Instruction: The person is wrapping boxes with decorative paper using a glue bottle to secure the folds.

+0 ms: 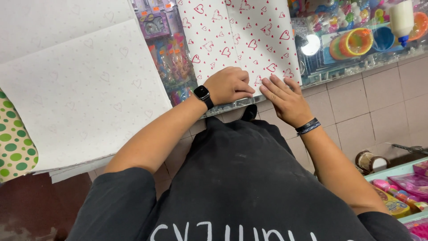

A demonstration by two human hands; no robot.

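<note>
A box wrapped in white paper with red hearts (240, 38) lies on a glass counter (321, 76). My left hand (229, 85), with a black watch on the wrist, rests curled on the near edge of the wrapped box and presses the paper fold down. Beside it, my right hand (285, 98), with a dark wristband, lies flat with fingers spread on the near right corner of the same paper. Neither hand lifts anything.
A stack of large white sheets with faint hearts (84, 89) covers the counter at left, with green dotted paper (15, 138) under it. Toys and colourful cups (356, 40) show beneath the glass at right. A tape roll (368, 161) sits low at right above the tiled floor.
</note>
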